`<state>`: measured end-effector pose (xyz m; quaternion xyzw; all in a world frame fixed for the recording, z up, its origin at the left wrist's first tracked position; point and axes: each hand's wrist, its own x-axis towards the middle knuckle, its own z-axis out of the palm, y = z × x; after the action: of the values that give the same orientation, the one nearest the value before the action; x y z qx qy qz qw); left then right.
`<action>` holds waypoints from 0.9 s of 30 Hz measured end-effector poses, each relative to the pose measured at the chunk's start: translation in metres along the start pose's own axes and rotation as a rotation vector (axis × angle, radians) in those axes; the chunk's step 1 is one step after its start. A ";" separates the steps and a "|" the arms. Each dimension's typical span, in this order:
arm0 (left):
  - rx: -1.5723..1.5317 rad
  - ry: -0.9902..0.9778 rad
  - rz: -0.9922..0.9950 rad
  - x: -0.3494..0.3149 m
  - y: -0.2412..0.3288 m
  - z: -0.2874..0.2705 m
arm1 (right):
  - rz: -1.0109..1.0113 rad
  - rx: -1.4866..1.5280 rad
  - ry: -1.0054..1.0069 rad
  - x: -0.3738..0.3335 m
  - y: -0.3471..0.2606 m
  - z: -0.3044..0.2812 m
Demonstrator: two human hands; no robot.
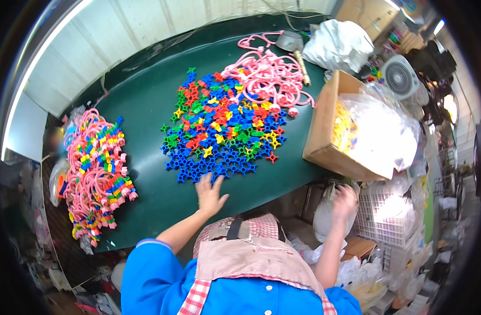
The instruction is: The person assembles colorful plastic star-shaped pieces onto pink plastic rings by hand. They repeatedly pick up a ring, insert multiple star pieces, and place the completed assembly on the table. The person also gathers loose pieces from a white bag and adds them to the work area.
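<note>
My left hand [210, 196] is open at the table's near edge, fingers spread, its fingertips at the front of a heap of small plastic connector pieces [219, 134]. Blue pieces lie closest to it; red, yellow and green ones are mixed in behind. My right hand [345, 202] is off the table, raised in front of a whitish plastic bag [328, 215] below the cardboard box. Its fingers are curled, and whatever they hold is hidden. Pink curved plastic tubes [272, 73] with flower-shaped ends lie at the heap's far right.
Bundles of pink tubes with coloured pieces [98, 173] cover the left end of the green table [146, 142]. An open cardboard box [320, 126] with yellow pieces and clear plastic stands at the right edge. Beyond are a white sack [339, 44], a fan [401, 77] and a white crate [379, 218].
</note>
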<state>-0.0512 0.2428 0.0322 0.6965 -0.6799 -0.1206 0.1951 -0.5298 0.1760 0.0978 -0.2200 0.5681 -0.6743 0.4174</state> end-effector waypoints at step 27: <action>-0.078 0.190 -0.623 0.184 0.009 0.107 | -0.629 -1.832 -0.709 0.259 0.166 0.441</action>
<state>-0.0966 0.0481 -0.0416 0.8712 -0.4077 -0.1349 0.2378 -0.2812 -0.2923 0.0082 -0.7785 0.6250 0.0423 0.0378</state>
